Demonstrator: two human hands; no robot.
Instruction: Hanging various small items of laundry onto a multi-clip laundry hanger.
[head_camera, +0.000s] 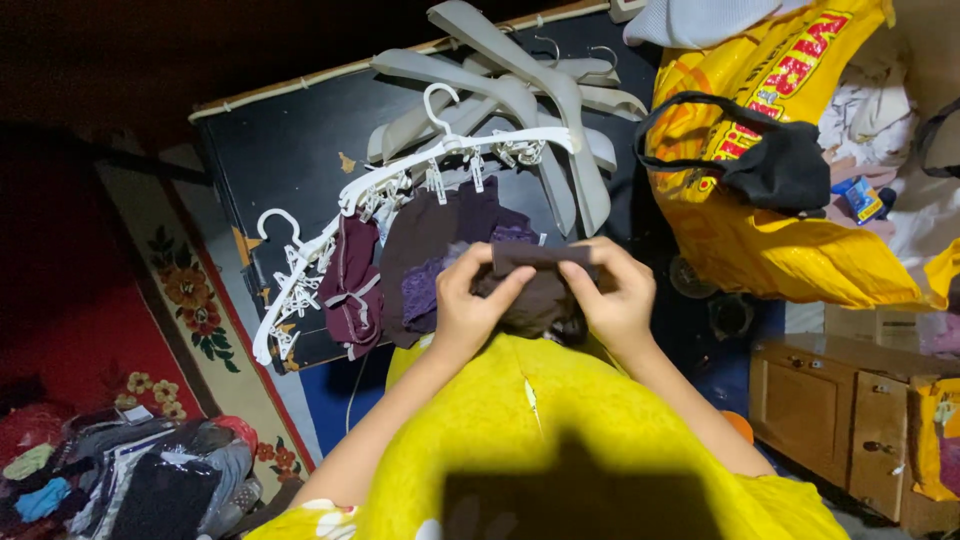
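Both hands, left hand (470, 300) and right hand (615, 295), pinch a folded dark brown cloth (535, 285) at frame centre over the yellow lap, and a loose grip could probably let the fold spring open beside the white clip hanger (400, 180).

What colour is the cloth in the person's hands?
Dark brown: the small cloth held by both hands, seen in the head view.

Harsh light from above brightens the centre; the edges sink into darkness, slightly soft.
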